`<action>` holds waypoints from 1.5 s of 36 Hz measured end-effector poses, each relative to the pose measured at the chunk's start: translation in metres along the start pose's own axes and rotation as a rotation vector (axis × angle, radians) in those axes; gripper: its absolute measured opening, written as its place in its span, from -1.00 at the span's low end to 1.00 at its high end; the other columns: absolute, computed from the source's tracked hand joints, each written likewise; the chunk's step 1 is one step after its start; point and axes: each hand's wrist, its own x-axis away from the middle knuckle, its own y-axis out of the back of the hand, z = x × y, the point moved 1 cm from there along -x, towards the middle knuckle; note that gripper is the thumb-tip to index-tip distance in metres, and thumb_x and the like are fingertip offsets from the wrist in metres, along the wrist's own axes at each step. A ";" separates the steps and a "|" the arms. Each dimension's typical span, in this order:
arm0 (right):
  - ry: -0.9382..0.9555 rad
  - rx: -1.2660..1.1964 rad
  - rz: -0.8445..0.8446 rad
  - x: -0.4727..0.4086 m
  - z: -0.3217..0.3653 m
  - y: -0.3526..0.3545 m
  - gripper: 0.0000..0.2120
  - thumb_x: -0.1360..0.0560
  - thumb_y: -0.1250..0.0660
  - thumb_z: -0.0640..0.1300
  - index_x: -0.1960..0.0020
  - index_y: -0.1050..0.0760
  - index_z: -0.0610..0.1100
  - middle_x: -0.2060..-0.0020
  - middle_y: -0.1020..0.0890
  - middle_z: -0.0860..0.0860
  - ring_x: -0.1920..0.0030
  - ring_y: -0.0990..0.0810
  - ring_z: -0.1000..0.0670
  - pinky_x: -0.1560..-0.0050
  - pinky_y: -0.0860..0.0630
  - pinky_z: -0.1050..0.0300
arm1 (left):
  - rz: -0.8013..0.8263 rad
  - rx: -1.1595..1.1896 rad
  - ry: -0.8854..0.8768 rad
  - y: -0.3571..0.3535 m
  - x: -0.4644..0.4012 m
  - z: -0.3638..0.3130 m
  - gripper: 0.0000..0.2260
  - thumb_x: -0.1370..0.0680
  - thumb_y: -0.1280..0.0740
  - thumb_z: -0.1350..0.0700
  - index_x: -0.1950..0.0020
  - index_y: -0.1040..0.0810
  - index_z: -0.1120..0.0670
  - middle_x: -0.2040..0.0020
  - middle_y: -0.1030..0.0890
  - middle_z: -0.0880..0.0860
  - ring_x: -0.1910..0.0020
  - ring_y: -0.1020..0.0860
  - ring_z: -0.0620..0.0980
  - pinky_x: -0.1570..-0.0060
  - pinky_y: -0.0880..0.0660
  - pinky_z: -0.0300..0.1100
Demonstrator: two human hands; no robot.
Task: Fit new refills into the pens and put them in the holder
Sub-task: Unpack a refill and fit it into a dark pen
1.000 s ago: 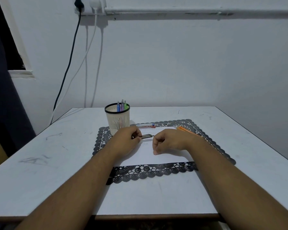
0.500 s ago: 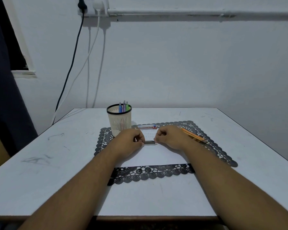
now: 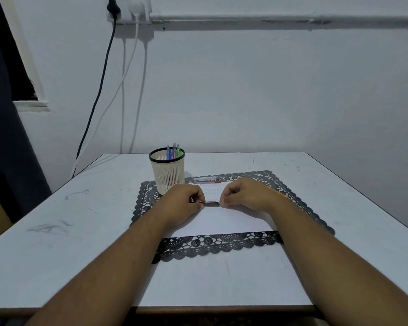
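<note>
Mid-frame, both hands on one dark pen over the white sheet. Left hand has fingers curled, pinching the left end; right hand is curled too, fingertips at the right end (probably bracing the barrel while the tip or refill seats, though the joint is too small to see). Holder stands just up-left, three pens in it, close for the drop. Refill pack lies behind the hands.
</note>
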 end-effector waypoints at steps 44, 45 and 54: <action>0.081 0.173 -0.261 -0.018 -0.012 -0.001 -0.86 -0.62 -0.37 -0.23 0.04 -0.71 -0.17 0.19 -0.69 0.04 0.16 -0.60 0.11 0.32 -0.39 0.50 | 0.056 -0.003 -0.034 0.009 -0.001 0.010 -0.78 -0.52 -0.50 0.17 -0.04 -0.75 -0.15 0.04 -0.63 -0.15 0.06 -0.58 -0.21 0.07 -0.49 -0.30; 0.085 0.167 -0.259 -0.019 -0.013 0.000 -0.86 -0.62 -0.37 -0.24 0.05 -0.71 -0.17 0.17 -0.69 0.01 0.15 -0.61 0.09 0.32 -0.39 0.50 | 0.055 -0.009 -0.036 0.010 -0.001 0.010 -0.79 -0.52 -0.51 0.15 -0.05 -0.74 -0.14 0.03 -0.62 -0.16 0.06 -0.58 -0.23 0.09 -0.47 -0.32; 0.072 0.115 -0.270 -0.023 -0.018 -0.001 -0.88 -0.59 -0.39 -0.25 0.07 -0.70 -0.21 0.16 -0.71 -0.01 0.15 -0.60 0.08 0.28 -0.43 0.45 | 0.045 -0.061 0.019 0.013 0.002 0.006 -0.92 -0.52 -0.47 0.17 0.06 -0.72 -0.01 0.13 -0.66 -0.12 0.16 -0.55 -0.25 0.22 -0.42 -0.46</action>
